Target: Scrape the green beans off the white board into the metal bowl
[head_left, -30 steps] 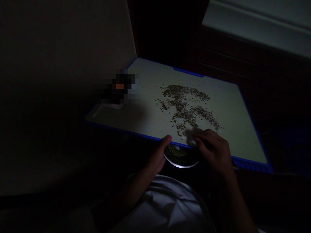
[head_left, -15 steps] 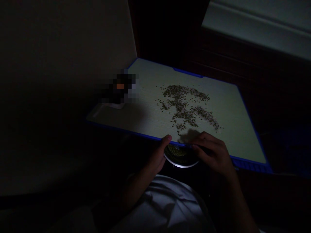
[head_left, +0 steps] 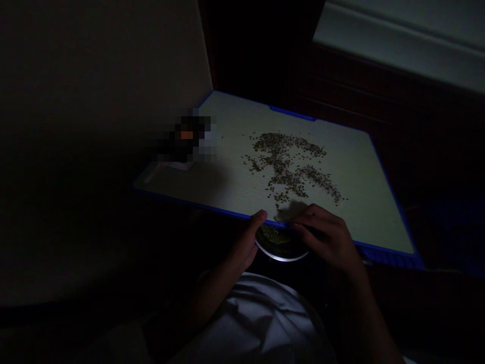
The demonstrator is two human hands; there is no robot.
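Small dark greenish-brown grains [head_left: 280, 167] lie scattered over the middle of a white tabletop with a blue rim [head_left: 382, 202]. At the near edge, the thumb of my left hand [head_left: 252, 240] rests over the blue rim while its fingers curl out of sight below. Close by on the right, my right hand [head_left: 326, 235] has its fingers pinched together at the same edge, and I cannot make out what is between them. Just under that edge, between both hands, sits a round bowl [head_left: 282, 259] with a bright rim and grains inside, partly hidden by the tabletop.
A blurred-out dark object [head_left: 185, 136] stands on a pale stand at the tabletop's left corner. A wall [head_left: 113, 76] runs along the left. A pale ledge [head_left: 397, 40] shows at the upper right. White cloth [head_left: 265, 313] covers my lap. The surroundings are very dark.
My right hand has shifted slightly left along the near edge, closer to my left hand. My left hand, the grains and the bowl look the same.
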